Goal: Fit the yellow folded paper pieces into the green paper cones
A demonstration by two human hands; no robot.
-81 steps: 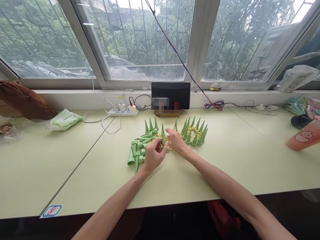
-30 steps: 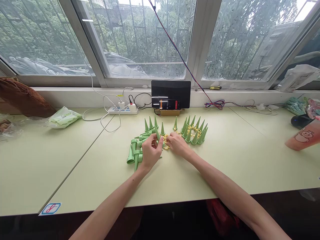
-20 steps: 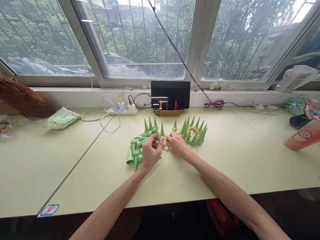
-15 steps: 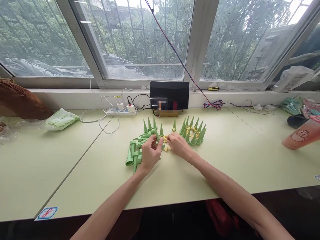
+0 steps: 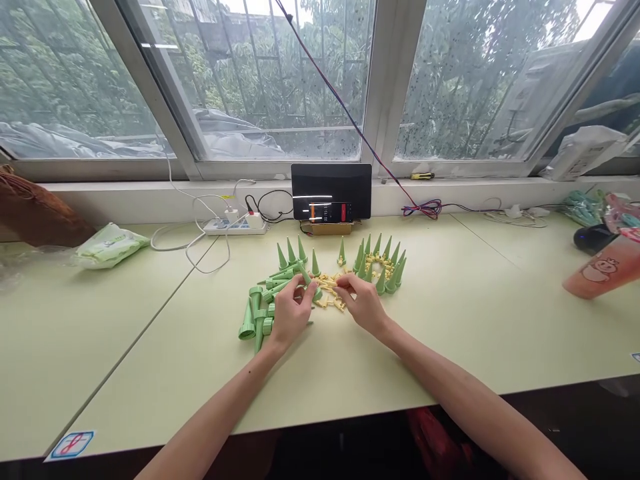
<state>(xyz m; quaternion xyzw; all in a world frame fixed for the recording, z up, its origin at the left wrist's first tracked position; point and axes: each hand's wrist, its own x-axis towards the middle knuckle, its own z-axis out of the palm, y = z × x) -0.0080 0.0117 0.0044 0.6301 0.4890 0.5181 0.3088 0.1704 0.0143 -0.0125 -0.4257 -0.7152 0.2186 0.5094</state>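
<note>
My left hand (image 5: 289,313) is closed round a green plastic cone (image 5: 305,276), tilted with its tip up and away from me. My right hand (image 5: 363,303) is pinched on a small yellow piece (image 5: 341,288) just right of that cone. Both hands hover over a scatter of small yellow pieces (image 5: 329,299) on the pale green table (image 5: 450,313). A heap of green cones lying on their sides (image 5: 260,308) is left of my left hand. Upright green cones (image 5: 383,264) stand in a cluster beyond my right hand, and a few more upright cones (image 5: 291,253) stand behind the heap.
A black screen with a phone (image 5: 331,200) leans against the windowsill. A white power strip with cables (image 5: 233,225) lies to its left. A green packet (image 5: 107,245) is far left, an orange cup (image 5: 600,270) and a black mouse (image 5: 593,238) far right.
My right hand drew back slightly toward me with a yellow piece pinched in it. My left hand kept hold of the green cone. The view shifted a little rightward.
</note>
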